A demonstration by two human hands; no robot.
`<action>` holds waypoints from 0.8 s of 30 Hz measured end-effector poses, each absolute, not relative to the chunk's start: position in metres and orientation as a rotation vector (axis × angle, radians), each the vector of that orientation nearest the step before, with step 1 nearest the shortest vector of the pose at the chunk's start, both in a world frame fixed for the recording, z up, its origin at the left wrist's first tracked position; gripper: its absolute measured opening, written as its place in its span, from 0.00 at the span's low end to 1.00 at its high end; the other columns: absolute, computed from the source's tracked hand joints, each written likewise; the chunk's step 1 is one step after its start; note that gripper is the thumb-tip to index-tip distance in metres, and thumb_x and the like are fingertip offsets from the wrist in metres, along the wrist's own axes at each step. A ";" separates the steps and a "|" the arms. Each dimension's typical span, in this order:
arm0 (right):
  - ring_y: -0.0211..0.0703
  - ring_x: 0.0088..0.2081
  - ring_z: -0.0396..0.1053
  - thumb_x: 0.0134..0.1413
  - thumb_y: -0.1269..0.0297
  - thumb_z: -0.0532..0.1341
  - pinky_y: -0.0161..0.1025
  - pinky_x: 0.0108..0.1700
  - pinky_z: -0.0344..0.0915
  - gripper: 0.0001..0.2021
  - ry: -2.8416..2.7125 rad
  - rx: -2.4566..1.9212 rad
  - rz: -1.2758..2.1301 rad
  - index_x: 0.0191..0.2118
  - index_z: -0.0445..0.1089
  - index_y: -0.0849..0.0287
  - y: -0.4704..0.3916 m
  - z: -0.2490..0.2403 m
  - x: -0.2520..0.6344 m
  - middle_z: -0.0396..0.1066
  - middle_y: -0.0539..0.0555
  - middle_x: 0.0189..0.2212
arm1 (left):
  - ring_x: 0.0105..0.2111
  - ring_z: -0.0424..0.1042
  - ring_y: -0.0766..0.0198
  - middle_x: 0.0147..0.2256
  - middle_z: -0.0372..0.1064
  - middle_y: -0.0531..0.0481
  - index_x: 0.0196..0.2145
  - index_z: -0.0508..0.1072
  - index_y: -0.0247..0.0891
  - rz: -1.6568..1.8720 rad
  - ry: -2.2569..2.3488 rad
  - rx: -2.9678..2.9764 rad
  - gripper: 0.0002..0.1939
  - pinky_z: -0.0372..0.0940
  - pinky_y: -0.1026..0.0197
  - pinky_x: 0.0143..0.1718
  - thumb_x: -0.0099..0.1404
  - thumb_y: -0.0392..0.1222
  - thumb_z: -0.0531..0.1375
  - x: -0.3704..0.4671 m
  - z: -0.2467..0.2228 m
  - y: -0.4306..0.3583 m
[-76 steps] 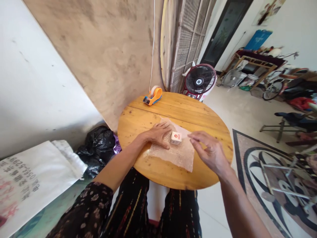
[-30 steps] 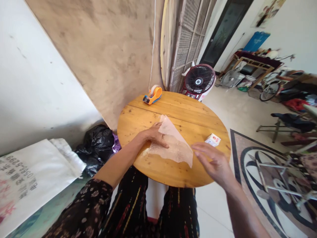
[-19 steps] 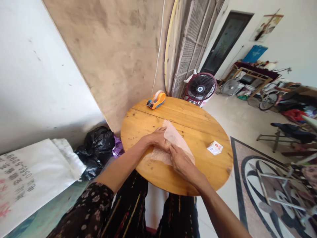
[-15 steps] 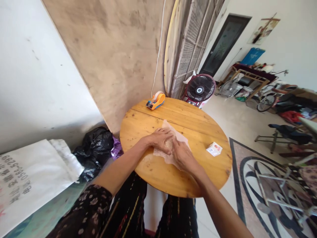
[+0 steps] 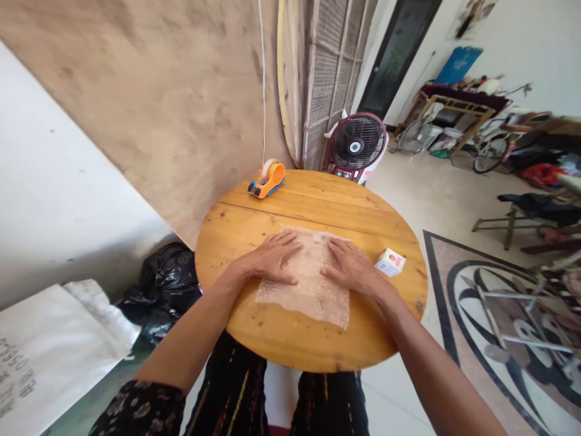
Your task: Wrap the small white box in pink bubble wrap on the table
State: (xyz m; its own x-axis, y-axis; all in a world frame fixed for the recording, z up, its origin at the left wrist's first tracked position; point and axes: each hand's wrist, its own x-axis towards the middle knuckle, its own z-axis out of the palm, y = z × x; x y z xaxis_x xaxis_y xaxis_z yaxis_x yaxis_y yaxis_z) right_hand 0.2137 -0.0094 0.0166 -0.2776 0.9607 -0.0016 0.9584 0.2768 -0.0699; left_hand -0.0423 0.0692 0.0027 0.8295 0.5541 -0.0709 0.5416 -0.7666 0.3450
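A clear sheet of bubble wrap lies spread out on the round wooden table. My left hand rests palm down on its left part, fingers spread. On the right part of the sheet lies my right hand, also flat with its fingers apart. Neither hand grips anything. A small white box with a red mark sits to the right of my right hand. Near the far left edge of the table stands an orange tape dispenser with a roll of tape.
Behind the table stands a dark red fan. A wooden board leans at the left behind the table. Black bags and a white sack lie at the left. A metal frame stands on the right.
The bubble wrap, bunched under my hands before, is now spread flat. My hands have moved apart and opened out. The camera view has shifted a little.
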 end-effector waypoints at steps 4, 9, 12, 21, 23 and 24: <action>0.61 0.66 0.50 0.57 0.42 0.53 0.59 0.62 0.52 0.38 -2.431 -1.903 0.165 0.66 0.54 0.62 -0.008 0.013 0.223 0.50 0.62 0.67 | 0.68 0.43 0.44 0.68 0.43 0.37 0.64 0.57 0.38 0.076 0.920 2.675 0.42 0.43 0.41 0.64 0.61 0.67 0.55 -0.040 0.002 0.069; 0.64 0.67 0.47 0.55 0.40 0.54 0.60 0.62 0.52 0.40 -2.408 -1.875 0.148 0.66 0.53 0.62 -0.006 0.002 0.229 0.48 0.65 0.68 | 0.67 0.48 0.49 0.66 0.49 0.42 0.62 0.61 0.41 0.187 0.968 2.702 0.30 0.47 0.45 0.64 0.68 0.59 0.51 -0.037 0.001 0.070; 0.64 0.67 0.47 0.53 0.38 0.54 0.60 0.62 0.51 0.43 -2.391 -1.875 0.134 0.66 0.52 0.63 -0.004 -0.002 0.232 0.47 0.67 0.68 | 0.66 0.48 0.49 0.66 0.51 0.42 0.62 0.60 0.40 0.187 0.992 2.710 0.31 0.47 0.44 0.64 0.67 0.57 0.53 -0.037 0.000 0.071; 0.66 0.67 0.46 0.52 0.36 0.54 0.61 0.62 0.51 0.45 -2.399 -1.886 0.126 0.66 0.51 0.65 -0.002 -0.002 0.233 0.46 0.69 0.68 | 0.59 0.60 0.51 0.58 0.64 0.44 0.53 0.70 0.40 0.552 0.840 2.788 0.20 0.54 0.47 0.61 0.65 0.45 0.55 -0.025 -0.001 0.061; 0.65 0.66 0.47 0.52 0.36 0.54 0.60 0.61 0.52 0.44 -2.407 -1.882 0.122 0.65 0.53 0.65 -0.002 0.000 0.232 0.49 0.69 0.67 | 0.57 0.63 0.51 0.60 0.62 0.43 0.57 0.67 0.40 0.512 0.744 2.800 0.22 0.56 0.49 0.59 0.66 0.44 0.53 -0.017 0.002 0.051; 0.65 0.66 0.49 0.52 0.36 0.54 0.59 0.61 0.52 0.43 -2.408 -1.882 0.121 0.65 0.54 0.64 -0.002 0.001 0.232 0.50 0.69 0.66 | 0.58 0.61 0.51 0.60 0.62 0.42 0.59 0.65 0.40 0.454 0.675 2.814 0.24 0.55 0.48 0.60 0.67 0.46 0.52 -0.013 0.002 0.046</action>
